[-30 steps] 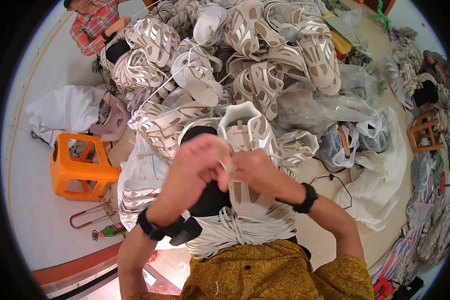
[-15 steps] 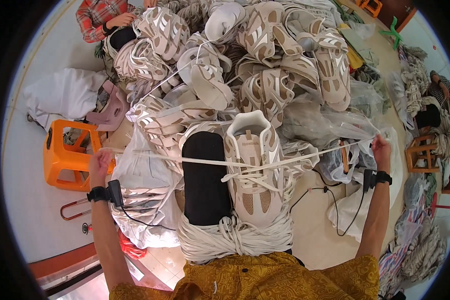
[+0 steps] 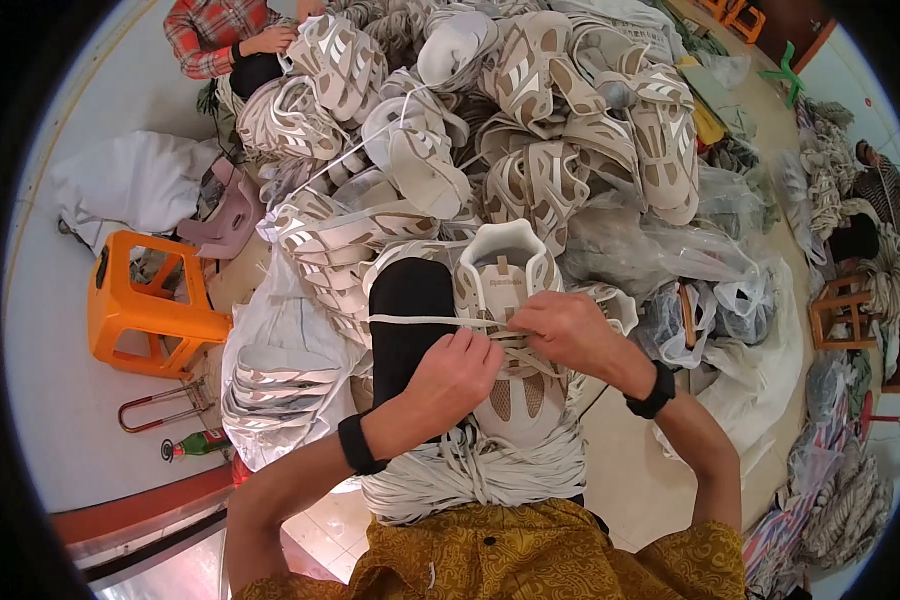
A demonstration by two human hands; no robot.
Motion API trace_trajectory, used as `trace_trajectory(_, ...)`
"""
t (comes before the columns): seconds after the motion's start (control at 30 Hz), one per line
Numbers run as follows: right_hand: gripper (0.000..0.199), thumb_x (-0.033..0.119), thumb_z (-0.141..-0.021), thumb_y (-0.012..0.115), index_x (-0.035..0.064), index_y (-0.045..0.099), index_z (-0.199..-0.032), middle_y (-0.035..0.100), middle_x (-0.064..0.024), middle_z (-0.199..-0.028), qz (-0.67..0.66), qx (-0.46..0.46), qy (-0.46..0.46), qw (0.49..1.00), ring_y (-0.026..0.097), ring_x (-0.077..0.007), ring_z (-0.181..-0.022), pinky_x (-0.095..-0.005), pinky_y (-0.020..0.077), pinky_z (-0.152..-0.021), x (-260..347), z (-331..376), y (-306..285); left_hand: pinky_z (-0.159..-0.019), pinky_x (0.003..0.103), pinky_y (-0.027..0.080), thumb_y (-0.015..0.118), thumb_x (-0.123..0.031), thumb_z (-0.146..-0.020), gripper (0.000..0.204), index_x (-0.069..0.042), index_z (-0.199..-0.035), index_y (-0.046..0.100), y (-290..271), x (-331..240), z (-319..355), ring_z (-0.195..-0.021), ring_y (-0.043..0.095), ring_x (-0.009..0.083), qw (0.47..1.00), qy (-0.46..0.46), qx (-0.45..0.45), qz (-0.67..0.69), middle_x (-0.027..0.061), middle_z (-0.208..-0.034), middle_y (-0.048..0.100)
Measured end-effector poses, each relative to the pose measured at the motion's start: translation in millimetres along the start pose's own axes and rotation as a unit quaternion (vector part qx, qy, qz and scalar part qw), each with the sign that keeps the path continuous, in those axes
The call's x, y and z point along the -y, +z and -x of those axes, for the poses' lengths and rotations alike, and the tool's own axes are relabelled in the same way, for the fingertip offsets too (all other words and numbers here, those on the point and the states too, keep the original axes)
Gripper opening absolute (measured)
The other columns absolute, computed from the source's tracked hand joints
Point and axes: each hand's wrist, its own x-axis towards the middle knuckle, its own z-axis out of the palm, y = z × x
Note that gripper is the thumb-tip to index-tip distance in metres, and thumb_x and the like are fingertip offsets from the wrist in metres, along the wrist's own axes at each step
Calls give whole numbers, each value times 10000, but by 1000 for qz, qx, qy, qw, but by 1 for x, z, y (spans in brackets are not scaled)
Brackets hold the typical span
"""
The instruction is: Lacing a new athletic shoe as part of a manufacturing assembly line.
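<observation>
A beige and white sneaker upper [image 3: 506, 268] lies on my lap with its toe toward me, its pale laces crossed over the lower part. My left hand [image 3: 445, 378] is closed over the laces on the shoe's left side, its fingertips partly hidden. On the other side my right hand [image 3: 578, 335] pinches the shoelace [image 3: 425, 320] near the tongue. One length of that flat lace stretches left across a black oblong pad [image 3: 408, 290] beside the shoe. A thick bundle of white laces [image 3: 470, 475] lies across my lap below the toe.
A heap of similar sneaker uppers [image 3: 555, 180] rises just beyond the shoe. An orange stool [image 3: 155, 315] stands left, near a white bag [image 3: 270, 335] with stacked uppers. Clear plastic bags [image 3: 650, 240] are on the right. Another person's sleeve [image 3: 215, 35] shows at the far left.
Both my hands came inward from far apart, where they held the lace stretched wide, to the shoe's lacing. The lace no longer spans out to either side of me.
</observation>
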Motion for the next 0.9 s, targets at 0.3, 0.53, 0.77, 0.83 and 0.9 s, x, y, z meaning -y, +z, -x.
trace_trajectory(0.3,93,60,-590,570,79,550,-679,509,-34,-598,207,-8,-78,975,546,-202,-586,-317,441,-523,3,2,-6,-636,296,444,558,-61,-647,208,2,-842,523,10,13,6,-739,528,243,1000,14,-24,-4,112,-778,519)
trace_trajectory(0.53,180,-4,-600,566,71,605,-759,543,-62,-629,202,-117,29,972,560,-231,-613,-342,450,-551,-45,35,-43,-578,335,466,570,-27,-721,142,-14,-849,508,19,20,9,-653,560,255,951,-204,-56,227,110,-716,547)
trace_trajectory(0.77,148,-10,-607,566,66,602,-729,569,-67,-646,62,-105,121,985,553,-253,-617,-348,435,-561,-49,37,-37,-544,246,462,592,-29,-734,142,10,-842,509,13,6,-3,-582,570,121,846,-373,13,381,87,-664,578)
trace_trajectory(0.83,144,-13,-610,562,64,603,-725,569,-69,-648,52,-89,123,987,549,-256,-615,-345,430,-560,-45,34,-38,-546,251,464,591,-31,-724,133,7,-826,514,19,2,-4,-579,570,130,870,-372,-17,322,83,-677,587)
trace_trajectory(0.9,152,-15,-612,555,65,605,-731,562,-72,-637,24,-104,122,987,543,-257,-606,-336,424,-560,-41,31,-33,-537,244,458,575,-20,-725,111,4,-816,517,21,1,-5,-578,568,126,866,-384,-23,321,74,-671,584)
